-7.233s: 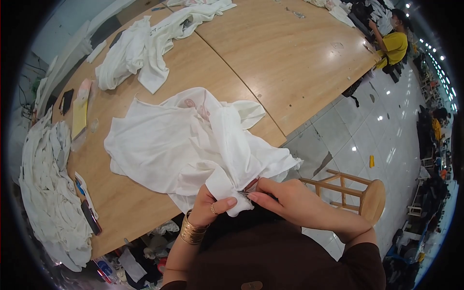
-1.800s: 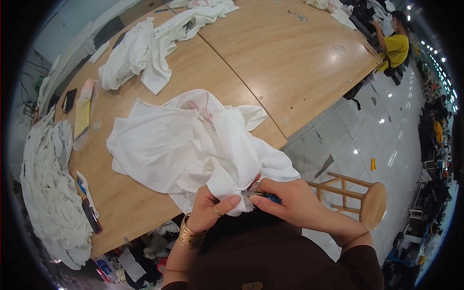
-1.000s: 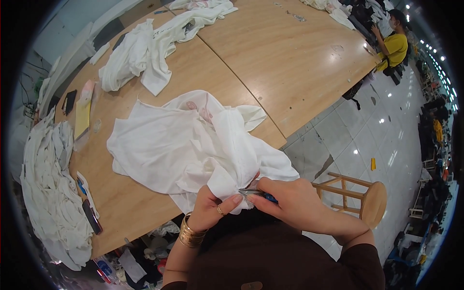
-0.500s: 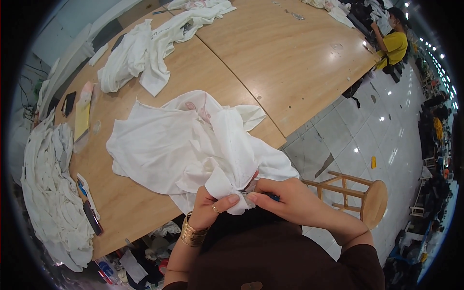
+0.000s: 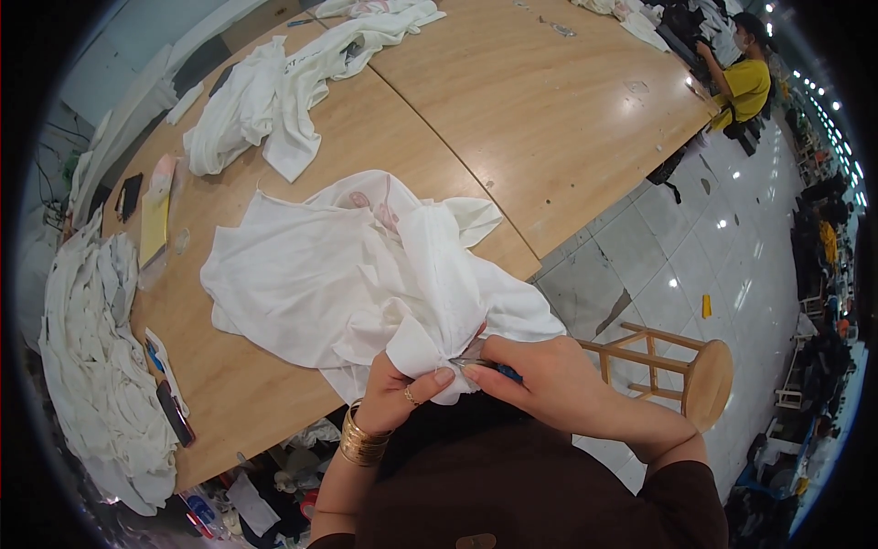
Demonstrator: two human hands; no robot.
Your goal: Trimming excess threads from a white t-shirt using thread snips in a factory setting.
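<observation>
A white garment (image 5: pixel 302 265) with a faint reddish print lies bunched at the table's near edge. One corner of it hangs over the edge toward my body. My left hand (image 5: pixel 395 389), with a ring and a wide gold bracelet, pinches a folded edge of the cloth between thumb and fingers. Close beside it, my right hand (image 5: pixel 535 371) is closed around small blue-handled thread snips (image 5: pixel 508 372). Their metal tip points left and meets the cloth by my left thumb. My right fingers partly hide the snips.
More white garments lie on the wooden table (image 5: pixel 512 101): a heap (image 5: pixel 242 114) at the far left and a large pile (image 5: pixel 96 366) at the left edge. A phone (image 5: pixel 174 412) rests near that pile. A wooden stool (image 5: pixel 709 384) stands right; a person in yellow (image 5: pixel 748 87) works far right.
My right hand has shifted slightly, and more of the snips' metal tip and blue handle now shows. The left hand keeps its hold on the cloth.
</observation>
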